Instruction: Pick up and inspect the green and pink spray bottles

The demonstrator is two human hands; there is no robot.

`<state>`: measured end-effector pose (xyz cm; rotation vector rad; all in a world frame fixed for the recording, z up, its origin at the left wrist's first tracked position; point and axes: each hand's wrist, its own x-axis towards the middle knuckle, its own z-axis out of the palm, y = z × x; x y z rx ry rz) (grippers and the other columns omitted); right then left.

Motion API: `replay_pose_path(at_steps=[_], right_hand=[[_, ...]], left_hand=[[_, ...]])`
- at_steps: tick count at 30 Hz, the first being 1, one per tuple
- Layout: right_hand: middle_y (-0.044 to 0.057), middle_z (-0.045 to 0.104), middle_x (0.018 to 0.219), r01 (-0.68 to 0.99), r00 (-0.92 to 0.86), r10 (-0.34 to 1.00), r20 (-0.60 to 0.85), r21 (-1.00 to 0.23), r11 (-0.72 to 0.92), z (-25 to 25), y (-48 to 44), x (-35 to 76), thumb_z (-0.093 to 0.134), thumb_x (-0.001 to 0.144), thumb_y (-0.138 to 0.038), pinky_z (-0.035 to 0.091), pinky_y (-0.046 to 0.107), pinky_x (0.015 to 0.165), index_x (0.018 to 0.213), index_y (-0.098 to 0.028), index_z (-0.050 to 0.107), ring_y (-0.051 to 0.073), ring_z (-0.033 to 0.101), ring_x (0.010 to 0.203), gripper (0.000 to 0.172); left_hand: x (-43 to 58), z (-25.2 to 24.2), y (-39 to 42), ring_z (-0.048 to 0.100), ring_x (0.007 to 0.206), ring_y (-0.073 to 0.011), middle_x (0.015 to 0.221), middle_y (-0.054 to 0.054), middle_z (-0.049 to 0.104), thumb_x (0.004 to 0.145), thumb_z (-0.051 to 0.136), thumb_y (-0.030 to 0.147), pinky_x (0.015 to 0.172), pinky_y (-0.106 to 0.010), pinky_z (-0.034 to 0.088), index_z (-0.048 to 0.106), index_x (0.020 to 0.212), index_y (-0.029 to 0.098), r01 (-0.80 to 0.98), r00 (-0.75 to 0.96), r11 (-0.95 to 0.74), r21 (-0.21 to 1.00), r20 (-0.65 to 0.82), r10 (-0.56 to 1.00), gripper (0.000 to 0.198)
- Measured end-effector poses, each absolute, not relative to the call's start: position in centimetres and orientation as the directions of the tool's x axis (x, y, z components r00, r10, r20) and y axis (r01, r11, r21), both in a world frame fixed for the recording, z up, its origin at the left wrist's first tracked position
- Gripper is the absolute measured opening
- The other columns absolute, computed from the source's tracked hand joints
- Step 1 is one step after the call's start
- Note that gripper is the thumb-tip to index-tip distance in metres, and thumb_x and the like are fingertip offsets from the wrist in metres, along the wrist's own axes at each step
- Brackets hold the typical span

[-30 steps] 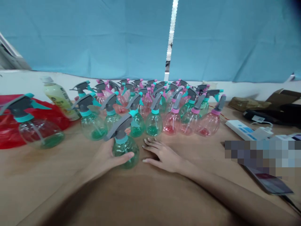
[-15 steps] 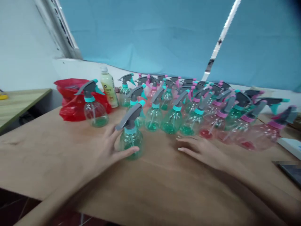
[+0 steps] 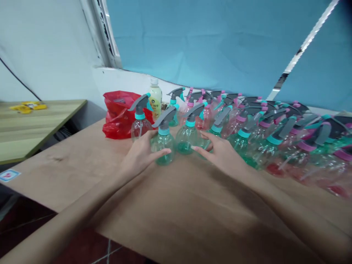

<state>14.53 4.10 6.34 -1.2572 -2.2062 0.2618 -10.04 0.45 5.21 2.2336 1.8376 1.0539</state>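
Note:
My left hand (image 3: 139, 154) is closed round the lower body of a clear spray bottle (image 3: 164, 145) with a turquoise collar, a grey trigger head and green liquid at the bottom. It stands upright at the front of the group. Just right of it is a similar turquoise-collared spray bottle (image 3: 187, 137). My right hand (image 3: 222, 152) is at that bottle's right side, fingers and thumb apart, the thumb tip in front of its lower body. Whether the fingertips press on it I cannot tell. Another green spray bottle (image 3: 216, 129) is partly hidden behind my right hand.
Several spray bottles with pink or turquoise collars crowd the right and back of the wooden table (image 3: 176, 205). At the back left are a red plastic bag (image 3: 118, 113), a pale yellow drink bottle (image 3: 156, 99) and another spray bottle (image 3: 139, 124). A side table (image 3: 55, 117) holds yellow items (image 3: 29, 106).
The view has swung left. My left hand has slid its spray bottle back towards the group, beside the others. My right hand has moved left, to the neighbouring bottle.

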Motion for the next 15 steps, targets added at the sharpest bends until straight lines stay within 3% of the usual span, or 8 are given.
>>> replay_pose_path(at_steps=[3, 7, 11, 15], right_hand=[[0.009, 0.069, 0.083, 0.734, -0.379, 0.848, 0.371, -0.438, 0.519, 6.6, 4.6, 13.8, 0.052, 0.081, -0.049, 0.049, 0.042, 0.076, 0.13, -0.014, 0.047, 0.025, 0.065, 0.07, 0.06], [0.014, 0.066, 0.106, 0.749, -0.364, 0.86, 0.358, -0.435, 0.499, 7.1, 5.3, 13.1, 0.051, 0.08, -0.053, 0.049, 0.044, 0.079, 0.134, -0.015, 0.042, 0.03, 0.065, 0.087, 0.067], [0.017, 0.052, 0.13, 0.738, -0.355, 0.876, 0.327, -0.477, 0.477, 7.3, 6.3, 12.2, 0.052, 0.079, -0.055, 0.045, 0.05, 0.088, 0.141, -0.014, 0.029, 0.035, 0.054, 0.111, 0.078], [0.02, 0.042, 0.138, 0.736, -0.348, 0.89, 0.293, -0.502, 0.453, 7.5, 7.2, 11.4, 0.054, 0.078, -0.053, 0.045, 0.05, 0.089, 0.143, -0.01, 0.023, 0.037, 0.049, 0.116, 0.083]], left_hand=[[-9.9, 6.1, 1.0, 0.056, 0.103, -0.0304, 0.112, -0.012, 0.058, 0.075, 0.057, 0.059, 0.086, -0.044, 0.047, 0.048, 0.119, 0.015, 0.912, 0.113, -0.28, 0.302, 0.471, 0.875, 0.062], [-9.6, 7.3, 1.6, 0.054, 0.099, -0.033, 0.099, -0.014, 0.057, 0.074, 0.059, 0.058, 0.084, -0.045, 0.047, 0.057, 0.107, 0.01, 0.953, 0.184, -0.277, 0.124, 0.491, 0.852, 0.058], [-9.5, 8.0, 2.3, 0.053, 0.101, -0.0326, 0.102, -0.014, 0.058, 0.077, 0.055, 0.058, 0.081, -0.044, 0.048, 0.058, 0.101, 0.014, 0.97, 0.177, -0.234, 0.07, 0.457, 0.871, 0.051], [-9.7, 8.3, 3.0, 0.056, 0.099, -0.0316, 0.104, -0.013, 0.059, 0.079, 0.052, 0.059, 0.075, -0.041, 0.05, 0.058, 0.097, 0.015, 0.982, 0.154, -0.185, 0.037, 0.417, 0.896, 0.048]])
